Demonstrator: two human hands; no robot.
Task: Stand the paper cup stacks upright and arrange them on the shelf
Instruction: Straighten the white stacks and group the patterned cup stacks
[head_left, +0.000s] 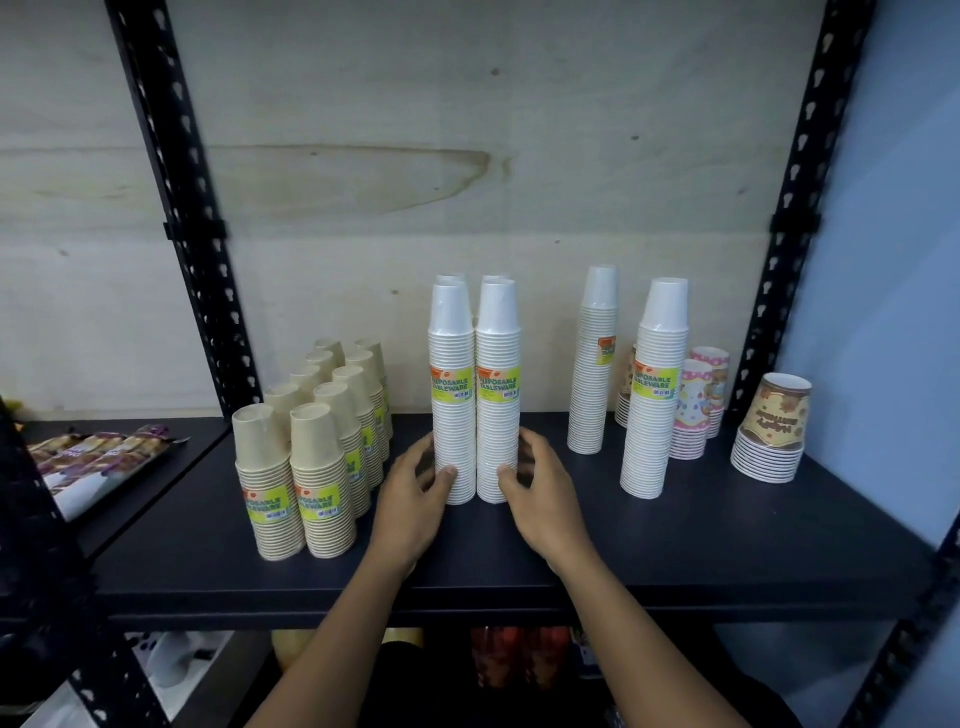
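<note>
Two tall white cup stacks stand upright side by side at the middle of the dark shelf (519, 561). My left hand (415, 486) grips the base of the left white stack (452, 395). My right hand (540, 488) grips the base of the right white stack (497, 395). More white stacks stand directly behind these two, mostly hidden. Further right, two more white stacks (653, 395) stand upright and apart. To the left, several short beige stacks (322, 467) stand in two rows.
Patterned party cup stacks (693, 410) stand behind the right white stack, and a brown printed stack (774, 431) sits at the far right. Black slotted uprights (202, 260) frame the bay. Wrapped packets (98, 457) lie on the neighbouring shelf to the left.
</note>
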